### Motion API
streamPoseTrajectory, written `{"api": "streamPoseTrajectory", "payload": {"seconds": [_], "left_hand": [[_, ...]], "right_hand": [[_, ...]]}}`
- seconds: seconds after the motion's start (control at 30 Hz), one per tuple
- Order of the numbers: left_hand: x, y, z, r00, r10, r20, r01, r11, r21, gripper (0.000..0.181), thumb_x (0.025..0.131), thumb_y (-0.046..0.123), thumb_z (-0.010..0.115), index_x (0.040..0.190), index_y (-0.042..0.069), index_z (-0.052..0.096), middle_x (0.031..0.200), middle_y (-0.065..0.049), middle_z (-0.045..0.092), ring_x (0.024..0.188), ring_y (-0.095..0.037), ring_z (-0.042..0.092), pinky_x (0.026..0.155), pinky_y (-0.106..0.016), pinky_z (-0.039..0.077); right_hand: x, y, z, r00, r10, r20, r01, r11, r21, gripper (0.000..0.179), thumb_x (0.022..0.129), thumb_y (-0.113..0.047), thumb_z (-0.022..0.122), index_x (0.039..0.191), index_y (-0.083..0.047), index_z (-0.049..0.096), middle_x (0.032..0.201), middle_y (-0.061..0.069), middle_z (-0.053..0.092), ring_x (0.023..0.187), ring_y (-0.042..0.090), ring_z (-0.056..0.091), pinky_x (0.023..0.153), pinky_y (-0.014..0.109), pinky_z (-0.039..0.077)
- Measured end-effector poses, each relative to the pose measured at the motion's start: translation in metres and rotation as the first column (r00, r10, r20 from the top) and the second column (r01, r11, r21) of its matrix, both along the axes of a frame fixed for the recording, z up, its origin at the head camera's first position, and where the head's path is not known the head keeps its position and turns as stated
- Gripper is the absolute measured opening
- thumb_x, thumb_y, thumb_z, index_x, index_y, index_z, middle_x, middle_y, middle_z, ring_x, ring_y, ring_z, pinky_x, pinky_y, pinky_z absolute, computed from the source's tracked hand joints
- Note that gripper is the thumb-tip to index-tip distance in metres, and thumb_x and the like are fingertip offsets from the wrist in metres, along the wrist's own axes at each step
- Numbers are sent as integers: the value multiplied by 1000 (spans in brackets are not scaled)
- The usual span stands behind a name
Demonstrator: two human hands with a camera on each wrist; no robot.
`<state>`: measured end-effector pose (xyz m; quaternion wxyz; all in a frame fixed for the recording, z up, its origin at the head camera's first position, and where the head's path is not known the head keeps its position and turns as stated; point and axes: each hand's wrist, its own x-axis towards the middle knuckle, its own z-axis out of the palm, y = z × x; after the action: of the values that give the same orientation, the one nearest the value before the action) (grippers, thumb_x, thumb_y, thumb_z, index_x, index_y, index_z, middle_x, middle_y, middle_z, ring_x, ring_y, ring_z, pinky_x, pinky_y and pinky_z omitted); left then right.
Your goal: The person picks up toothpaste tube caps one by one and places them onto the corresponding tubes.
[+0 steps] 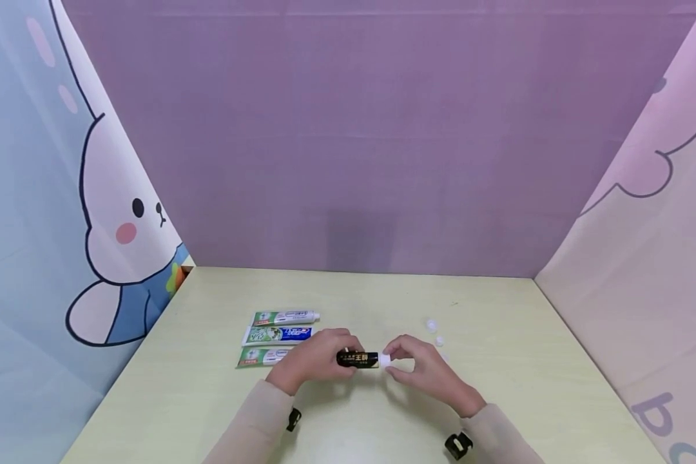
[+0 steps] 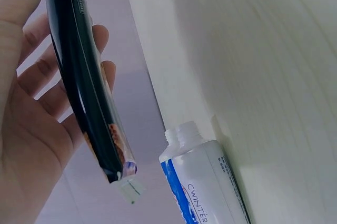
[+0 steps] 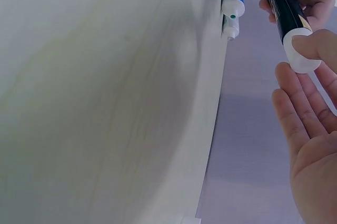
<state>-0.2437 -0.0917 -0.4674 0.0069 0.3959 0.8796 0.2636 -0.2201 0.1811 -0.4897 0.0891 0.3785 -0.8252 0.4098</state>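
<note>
A black toothpaste tube (image 1: 357, 359) with gold lettering is gripped by my left hand (image 1: 321, 356), its flat crimped end showing in the left wrist view. The thumb and fingers of my right hand (image 1: 428, 370) pinch the white cap (image 1: 385, 360) at the tube's right end. Seen in the right wrist view, the cap (image 3: 301, 55) sits against the black body. Beside my left hand lie three more toothpaste tubes: a green and white one (image 1: 287, 317), a blue and green one (image 1: 278, 335) and another green one (image 1: 263, 357), partly covered by the hand.
Small white caps (image 1: 432, 325) lie on the table (image 1: 499, 335) beyond my right hand. In the left wrist view, one lying tube (image 2: 205, 182) has a bare threaded neck. A purple cloth (image 1: 359, 142) stands behind the table, with printed curtains (image 1: 29, 212) at the sides.
</note>
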Motion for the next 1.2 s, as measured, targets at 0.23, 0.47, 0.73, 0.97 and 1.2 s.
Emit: {"api": "streamPoseTrajectory", "payload": {"seconds": [0.23,0.47,0.73,0.97,1.2], "left_hand": [[0,0,1,1000,8,0,-8,1000,-3,27,82,23,77,108,24,73,96,14,61,83,-2,56,77,-20,50],[0,0,2,1000,13,11,-13,1000,-8,27,83,23,77,109,24,72,97,14,61,83,-2,56,77,-20,50],[0,-2,1,1000,14,-6,-14,1000,4,26,82,22,76,108,22,72,97,13,61,82,-2,56,77,-20,50],[0,-2,1,1000,10,-24,-10,1000,12,27,82,22,76,108,22,73,97,13,61,82,-2,56,77,-19,50],[0,-1,2,1000,0,-19,0,1000,21,26,82,22,76,109,23,72,96,14,61,81,-2,56,76,-19,50]], "right_hand": [[3,-3,5,998,-3,63,5,1000,-22,26,87,-3,78,109,-7,65,100,3,68,88,21,69,83,41,58],[2,-2,5,992,-5,123,5,1000,1,20,93,-11,73,111,-10,66,97,-4,69,85,11,66,81,36,58],[0,-3,4,966,-40,256,35,999,24,21,101,-27,62,114,-12,69,94,4,71,84,14,67,78,29,57],[-2,-5,5,957,-71,282,58,997,54,24,106,-32,53,100,-16,70,82,5,69,73,23,67,65,28,54],[-2,-7,3,957,-71,280,52,996,76,36,109,-28,43,86,-12,66,81,7,70,74,15,68,69,29,56]]}}
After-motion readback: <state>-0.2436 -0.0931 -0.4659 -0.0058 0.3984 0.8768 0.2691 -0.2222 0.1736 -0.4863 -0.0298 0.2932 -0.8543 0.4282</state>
